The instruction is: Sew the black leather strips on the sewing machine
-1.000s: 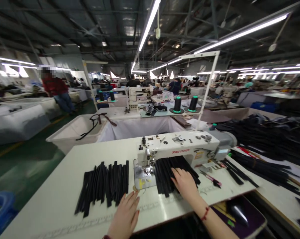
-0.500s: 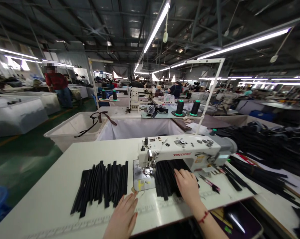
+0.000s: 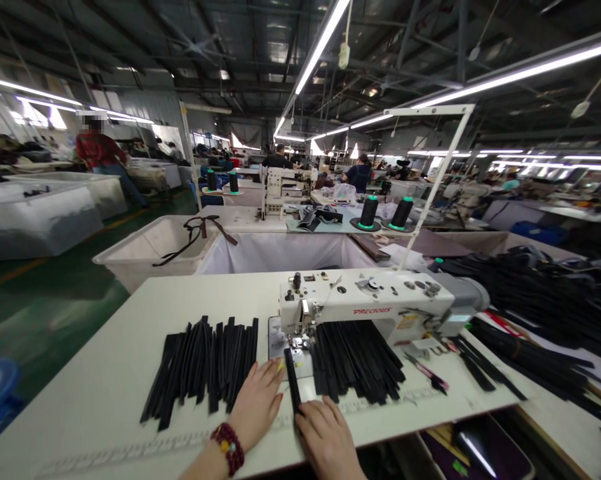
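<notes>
A single black fabric strip (image 3: pixel 292 380) runs from the presser foot area of the white sewing machine (image 3: pixel 340 303) toward me. My right hand (image 3: pixel 328 437) grips its near end, the fingers curled over it. To the left of the strip, my left hand (image 3: pixel 258 400) lies with fingers stretched out, tips on the metal needle plate (image 3: pixel 275 340). One pile of black strips (image 3: pixel 200 367) spreads on the table left of the machine. Another pile of black strips (image 3: pixel 358 360) lies under the machine arm.
Pink-handled thread snips (image 3: pixel 428 373) and loose strips (image 3: pixel 473 363) rest at the right. A printed ruler (image 3: pixel 125 450) runs along the table's front edge. Behind the table stand a white bin (image 3: pixel 140 250) and thread cones (image 3: pixel 369 212). A person in red (image 3: pixel 100 150) is at far left.
My right hand has moved left and toward me from the right pile, now with one strip. My left hand has moved up to the needle plate. The view has shifted slightly.
</notes>
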